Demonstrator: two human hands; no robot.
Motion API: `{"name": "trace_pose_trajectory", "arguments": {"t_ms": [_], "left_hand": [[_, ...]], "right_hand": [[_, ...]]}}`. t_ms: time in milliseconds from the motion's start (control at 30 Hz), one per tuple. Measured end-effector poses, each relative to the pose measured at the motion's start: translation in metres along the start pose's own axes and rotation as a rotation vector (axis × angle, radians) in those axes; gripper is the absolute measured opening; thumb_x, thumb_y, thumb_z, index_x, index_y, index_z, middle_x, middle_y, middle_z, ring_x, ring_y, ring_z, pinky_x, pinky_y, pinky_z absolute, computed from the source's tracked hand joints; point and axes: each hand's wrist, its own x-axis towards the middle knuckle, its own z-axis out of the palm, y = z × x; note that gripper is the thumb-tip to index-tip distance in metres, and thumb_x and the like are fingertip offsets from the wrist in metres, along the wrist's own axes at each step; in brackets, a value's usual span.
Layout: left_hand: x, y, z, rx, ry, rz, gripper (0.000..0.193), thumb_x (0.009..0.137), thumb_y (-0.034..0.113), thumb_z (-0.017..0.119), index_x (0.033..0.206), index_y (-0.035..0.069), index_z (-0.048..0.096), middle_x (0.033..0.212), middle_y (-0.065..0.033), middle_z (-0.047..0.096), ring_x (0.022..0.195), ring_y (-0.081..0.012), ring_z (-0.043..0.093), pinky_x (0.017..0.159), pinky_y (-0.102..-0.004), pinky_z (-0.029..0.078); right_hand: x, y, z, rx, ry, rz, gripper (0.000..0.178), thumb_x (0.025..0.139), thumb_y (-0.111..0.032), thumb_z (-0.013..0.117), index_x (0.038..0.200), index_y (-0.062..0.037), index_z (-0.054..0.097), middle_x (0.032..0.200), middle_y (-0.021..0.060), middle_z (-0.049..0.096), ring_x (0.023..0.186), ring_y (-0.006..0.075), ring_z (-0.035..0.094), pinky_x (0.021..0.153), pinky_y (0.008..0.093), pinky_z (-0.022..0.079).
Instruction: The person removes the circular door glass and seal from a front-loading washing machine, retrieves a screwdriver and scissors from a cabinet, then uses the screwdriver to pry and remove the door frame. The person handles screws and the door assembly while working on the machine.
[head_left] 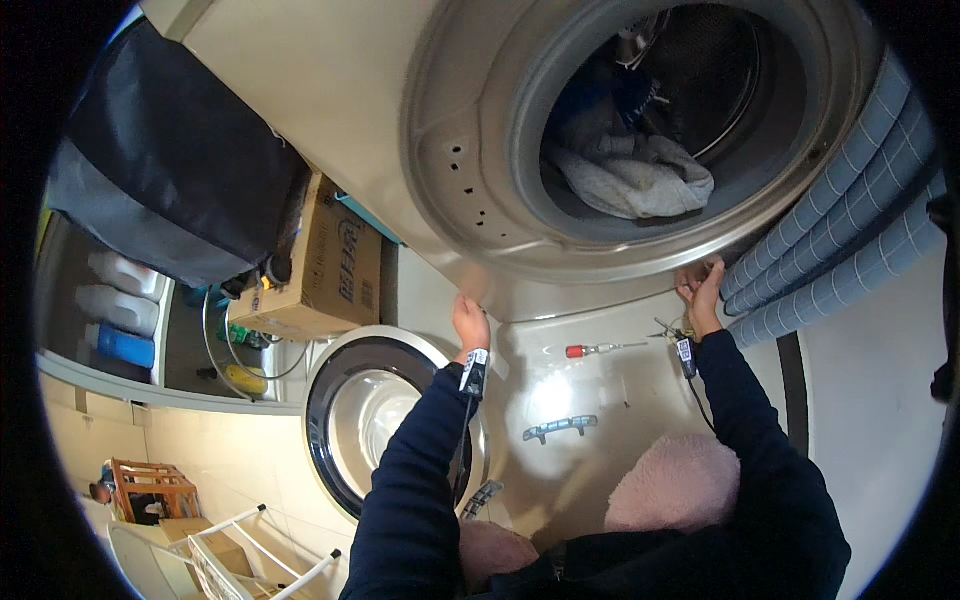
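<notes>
A front-loading washing machine [560,262] stands before me with its round opening bare of a door. Grey and dark blue cloth [640,180] lies inside its drum. My left hand [471,324] is at the lower left of the front panel, fingers curled at its edge. At the lower right, my right hand [704,296] has bent fingers against the panel's edge. Just below that hand lies a small metal tool [672,331], partly hidden by the wrist device. A red-handled screwdriver [590,350] is on the floor between my arms. The detached round door [337,400] rests left of my left forearm.
A curved grey plastic piece [560,428] lies on the floor, with another [482,498] near my left arm. Blue checked fabric [830,230] hangs at right. At left are a cardboard box [335,262], a black bag [180,150] and shelved bottles [125,345]. Pink fluffy shapes [675,485] are below me.
</notes>
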Motion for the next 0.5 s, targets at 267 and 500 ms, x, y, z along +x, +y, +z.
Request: {"name": "trace_pose_trajectory", "arguments": {"t_ms": [267, 500], "left_hand": [[0.01, -0.025, -0.005, 0.113, -0.016, 0.004, 0.024, 0.093, 0.019, 0.039, 0.091, -0.001, 0.052, 0.079, -0.0145, 0.054, 0.074, -0.0201, 0.054, 0.062, -0.036, 0.043], [0.006, -0.004, -0.017, -0.141, -0.25, -0.144, 0.036, 0.092, 0.013, 0.033, 0.125, 0.008, 0.045, 0.098, -0.0041, 0.054, 0.082, -0.0134, 0.05, 0.071, -0.0306, 0.049]], "right_hand": [[-0.004, -0.006, -0.015, 0.049, -0.133, 0.006, 0.065, 0.09, -0.059, 0.041, 0.139, -0.0197, 0.028, 0.139, 0.0092, 0.032, 0.123, 0.027, 0.042, 0.091, 0.046, 0.043], [0.028, 0.01, -0.035, 0.344, -0.126, 0.192, 0.043, 0.087, -0.048, 0.056, 0.117, -0.0195, 0.048, 0.099, 0.0001, 0.051, 0.105, 0.0205, 0.054, 0.088, 0.0449, 0.046]]}}
